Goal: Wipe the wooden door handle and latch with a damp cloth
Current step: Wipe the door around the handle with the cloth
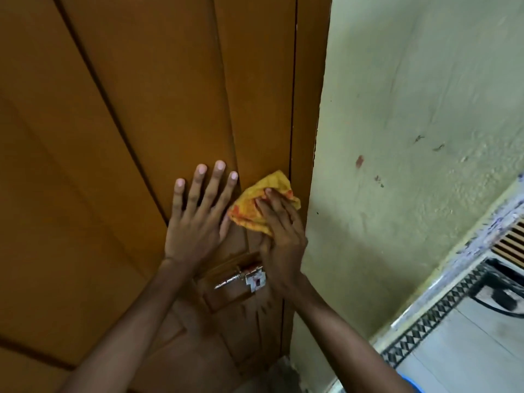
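Observation:
A brown wooden door (119, 114) fills the left and middle of the view. My left hand (195, 217) lies flat on it with fingers spread. My right hand (280, 231) presses a crumpled yellow cloth with orange marks (255, 205) against the door close to its right edge. Below both hands a silver metal latch (243, 279) sits on the door, uncovered, with my wrists on either side of it. I cannot make out a separate handle; what the cloth covers is hidden.
The door frame (306, 137) borders a pale green wall with stains (411, 137) on the right. A patterned tile strip (442, 310) and light floor tiles (467, 350) lie at the lower right, with a dark cable (499, 302) and a blue object (408, 378).

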{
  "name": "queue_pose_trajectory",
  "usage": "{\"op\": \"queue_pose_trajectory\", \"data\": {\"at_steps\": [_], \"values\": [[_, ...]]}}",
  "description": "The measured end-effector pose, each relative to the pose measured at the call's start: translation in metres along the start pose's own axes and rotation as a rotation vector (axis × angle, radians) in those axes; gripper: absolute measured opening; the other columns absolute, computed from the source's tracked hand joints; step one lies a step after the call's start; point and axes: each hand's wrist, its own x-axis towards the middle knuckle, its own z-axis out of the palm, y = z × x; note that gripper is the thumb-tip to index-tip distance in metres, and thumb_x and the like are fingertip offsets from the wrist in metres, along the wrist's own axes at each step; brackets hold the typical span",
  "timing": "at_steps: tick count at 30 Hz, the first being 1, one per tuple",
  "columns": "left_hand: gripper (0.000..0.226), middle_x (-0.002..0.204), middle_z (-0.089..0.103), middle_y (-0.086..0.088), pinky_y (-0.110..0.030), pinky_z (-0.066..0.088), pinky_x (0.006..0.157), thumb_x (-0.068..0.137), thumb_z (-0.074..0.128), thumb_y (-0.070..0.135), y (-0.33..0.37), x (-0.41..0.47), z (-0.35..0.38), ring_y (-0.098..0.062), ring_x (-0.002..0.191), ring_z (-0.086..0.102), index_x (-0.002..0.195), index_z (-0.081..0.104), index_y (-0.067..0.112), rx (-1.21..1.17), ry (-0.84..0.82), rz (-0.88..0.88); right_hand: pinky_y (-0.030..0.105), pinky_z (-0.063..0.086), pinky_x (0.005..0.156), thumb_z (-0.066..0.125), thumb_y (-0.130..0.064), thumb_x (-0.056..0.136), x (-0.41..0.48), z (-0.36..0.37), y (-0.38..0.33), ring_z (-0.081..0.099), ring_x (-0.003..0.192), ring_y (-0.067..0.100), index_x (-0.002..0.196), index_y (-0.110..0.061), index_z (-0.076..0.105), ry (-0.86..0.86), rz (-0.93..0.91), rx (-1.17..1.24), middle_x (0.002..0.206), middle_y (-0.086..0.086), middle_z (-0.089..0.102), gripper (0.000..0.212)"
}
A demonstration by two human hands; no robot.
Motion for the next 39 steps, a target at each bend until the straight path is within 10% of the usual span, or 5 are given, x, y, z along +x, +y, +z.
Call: {"op": "queue_pose_trajectory", "data": {"at_steps": [6, 13, 19, 30, 39], "values": [[0.064, 0.165, 0.013, -0.008, -0.050, 0.005, 0.122, 0.104, 0.041, 0.045, 0.000, -0.001, 0.001, -0.028, 0.153, 0.000, 0.160, 0.021, 0.021, -0.016, 0.024, -0.006, 0.038, 0.041, 0.107, 0.078, 0.003, 0.072, -0.041, 0.004, 0.041, 0.040, 0.138, 0.034, 0.132, -0.019, 0.057, -0.086, -0.155, -0.135, 0.143, 0.001, 0.053, 0.068], [0.063, 0.165, 0.018, -0.008, -0.050, 0.006, 0.122, 0.103, 0.042, 0.045, 0.001, -0.001, 0.001, -0.029, 0.153, 0.007, 0.159, 0.024, 0.022, 0.004, 0.036, -0.008, 0.047, 0.050, 0.101, 0.072, 0.020, 0.064, -0.044, -0.005, 0.036, 0.048, 0.134, 0.032, 0.126, -0.014, 0.063, -0.063, -0.072, 0.075, 0.138, -0.003, 0.055, 0.071], [0.063, 0.164, 0.020, -0.008, -0.050, 0.007, 0.122, 0.103, 0.043, 0.045, 0.001, -0.002, 0.001, -0.029, 0.153, 0.010, 0.158, 0.026, 0.021, 0.024, 0.054, -0.002, 0.043, 0.049, 0.101, 0.055, 0.006, 0.072, -0.007, -0.016, 0.022, 0.044, 0.136, 0.022, 0.132, -0.017, 0.059, -0.141, -0.031, 0.073, 0.143, -0.003, 0.054, 0.064], [0.063, 0.163, 0.025, -0.009, -0.051, 0.011, 0.121, 0.102, 0.046, 0.045, 0.001, -0.002, 0.003, -0.029, 0.153, 0.006, 0.158, 0.029, 0.020, 0.053, 0.067, -0.001, 0.040, 0.055, 0.083, 0.084, -0.016, 0.063, 0.007, -0.034, 0.001, 0.050, 0.120, 0.032, 0.135, -0.028, 0.044, -0.401, -0.108, -0.317, 0.146, -0.005, 0.046, 0.084], [0.064, 0.163, 0.024, -0.009, -0.052, 0.014, 0.120, 0.102, 0.046, 0.046, 0.002, -0.002, 0.002, -0.031, 0.150, 0.018, 0.158, 0.027, 0.020, 0.060, 0.070, 0.011, 0.045, 0.054, 0.090, 0.079, 0.001, 0.064, 0.011, -0.042, -0.007, 0.052, 0.123, 0.034, 0.133, -0.022, 0.052, -0.363, -0.042, -0.230, 0.143, -0.002, 0.053, 0.077]]}}
